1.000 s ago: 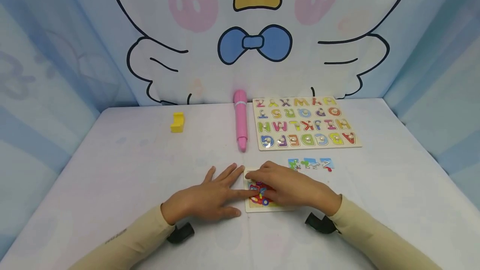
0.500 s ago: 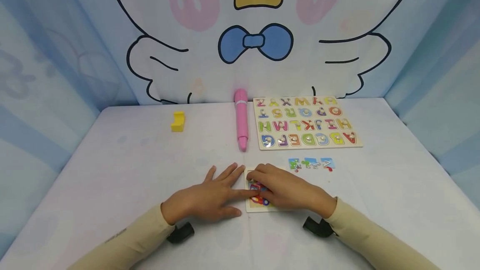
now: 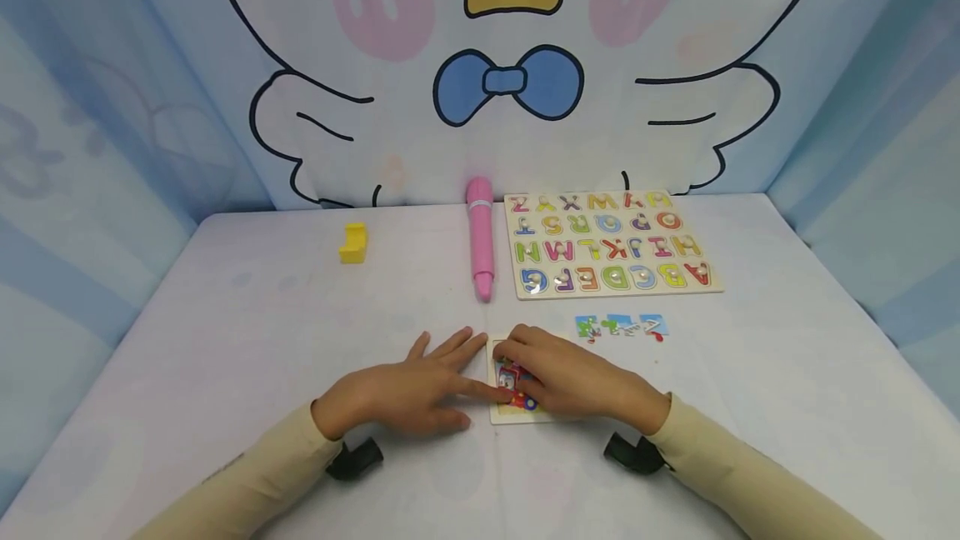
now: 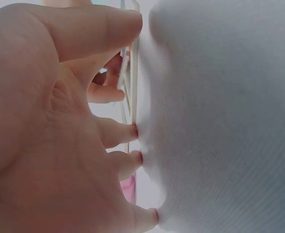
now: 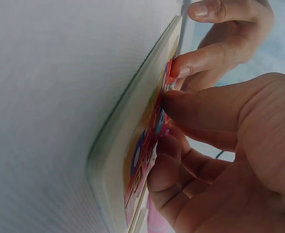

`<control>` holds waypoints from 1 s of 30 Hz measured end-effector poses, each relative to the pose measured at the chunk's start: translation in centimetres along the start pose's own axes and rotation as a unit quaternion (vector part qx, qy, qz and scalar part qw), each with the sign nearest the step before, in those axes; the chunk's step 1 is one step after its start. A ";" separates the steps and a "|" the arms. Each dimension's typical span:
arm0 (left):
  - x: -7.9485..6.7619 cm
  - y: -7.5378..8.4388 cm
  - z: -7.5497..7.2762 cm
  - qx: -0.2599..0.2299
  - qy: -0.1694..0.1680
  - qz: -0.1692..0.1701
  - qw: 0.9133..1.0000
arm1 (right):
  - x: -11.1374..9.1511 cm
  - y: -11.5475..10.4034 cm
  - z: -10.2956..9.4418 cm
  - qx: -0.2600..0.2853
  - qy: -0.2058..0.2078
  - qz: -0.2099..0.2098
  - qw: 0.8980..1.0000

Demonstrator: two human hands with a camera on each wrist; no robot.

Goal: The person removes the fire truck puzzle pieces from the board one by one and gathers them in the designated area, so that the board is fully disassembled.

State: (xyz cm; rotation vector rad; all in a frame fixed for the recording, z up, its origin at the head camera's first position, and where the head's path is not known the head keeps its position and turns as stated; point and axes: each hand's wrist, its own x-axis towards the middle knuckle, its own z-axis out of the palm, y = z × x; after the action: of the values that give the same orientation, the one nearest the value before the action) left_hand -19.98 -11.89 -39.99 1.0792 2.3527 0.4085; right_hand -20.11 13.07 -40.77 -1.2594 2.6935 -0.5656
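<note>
A small jigsaw puzzle board [image 3: 517, 417] with a pale frame and a red vehicle picture lies flat on the table, partly hidden under both hands. My left hand [image 3: 408, 394] spreads its fingers at the board's left side; its index fingertip touches the red part of the picture. In the left wrist view the other fingertips rest on the cloth. From the right, my right hand [image 3: 573, 377] reaches over the board with bent fingers. The right wrist view shows its thumb [image 5: 195, 109] and fingers pinching a puzzle piece [image 5: 160, 121] at the picture's surface; much of that piece is hidden.
Several loose puzzle pieces [image 3: 621, 327] lie behind the right hand. Farther back are a wooden alphabet board [image 3: 611, 244] with knobbed letters, a thick pink pen [image 3: 481, 240] and a yellow block [image 3: 353, 243]. A printed curtain [image 3: 420, 157] borders the white table [image 3: 225, 340].
My right hand has shifted slightly left over the board, its fingers more bent. My left index finger has slid a little left and toward me, uncovering more of the red picture.
</note>
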 end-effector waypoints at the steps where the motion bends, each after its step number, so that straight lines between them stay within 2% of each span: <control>1: 0.0 0.0 0.0 0.000 0.000 0.000 1.000 | 0.0 0.0 0.0 0.000 0.002 -0.001 1.000; 13: 0.0 -0.1 0.0 0.012 -0.001 0.002 1.000 | 0.1 -0.1 -0.2 0.027 0.032 -0.003 0.999; 21: 0.0 0.0 0.0 0.012 -0.003 -0.003 1.000 | 0.5 0.5 -0.8 0.119 0.037 0.006 0.992; 25: 0.0 0.1 0.0 0.013 -0.005 -0.012 1.000 | -0.1 1.4 -3.0 0.144 0.023 0.016 0.989; 30: 0.2 0.2 0.0 0.011 -0.007 -0.021 1.000 | -2.2 3.0 -7.3 0.107 -0.012 0.062 0.992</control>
State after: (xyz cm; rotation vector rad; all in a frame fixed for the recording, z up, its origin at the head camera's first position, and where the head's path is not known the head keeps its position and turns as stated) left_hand -19.97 -11.61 -39.98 1.0366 2.3679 0.3596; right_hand -22.70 18.55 -35.30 -1.0311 2.5855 -0.7910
